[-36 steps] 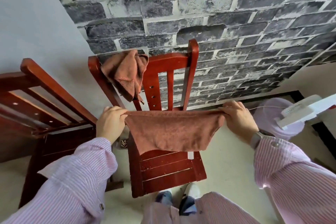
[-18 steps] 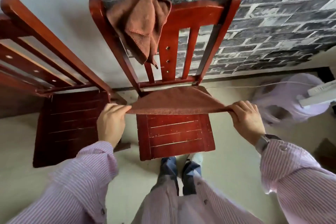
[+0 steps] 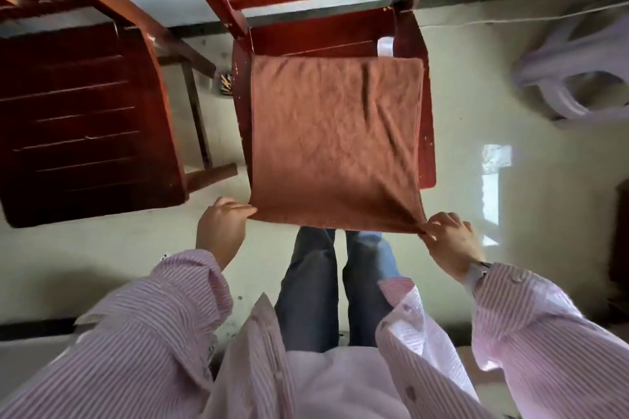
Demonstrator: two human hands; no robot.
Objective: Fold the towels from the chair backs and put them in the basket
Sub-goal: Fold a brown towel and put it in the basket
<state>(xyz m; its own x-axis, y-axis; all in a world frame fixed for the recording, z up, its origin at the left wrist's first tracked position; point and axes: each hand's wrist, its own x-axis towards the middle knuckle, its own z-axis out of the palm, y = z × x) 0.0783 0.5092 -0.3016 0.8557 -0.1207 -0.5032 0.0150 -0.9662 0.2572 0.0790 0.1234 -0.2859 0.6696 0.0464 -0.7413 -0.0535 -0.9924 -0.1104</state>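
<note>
A brown towel [image 3: 335,143] lies spread flat over the seat of the red wooden chair [image 3: 427,160] in front of me. Its far edge reaches almost to the chair back, and its near edge hangs just past the seat's front. My left hand [image 3: 221,231] pinches the near left corner. My right hand [image 3: 451,243] pinches the near right corner, where the cloth is pulled into small folds. The second towel on the chair back is out of view. No basket can be seen.
A second red chair [image 3: 85,119] stands to the left, close beside the first. A pale lilac plastic object [image 3: 578,75] sits on the floor at the right, with a thin cord running along the wall. My legs stand just before the chair's front edge.
The towel has gone from hanging stretched between my hands to lying spread flat on the chair seat. My hands have come down and toward me, and my head has tilted down.
</note>
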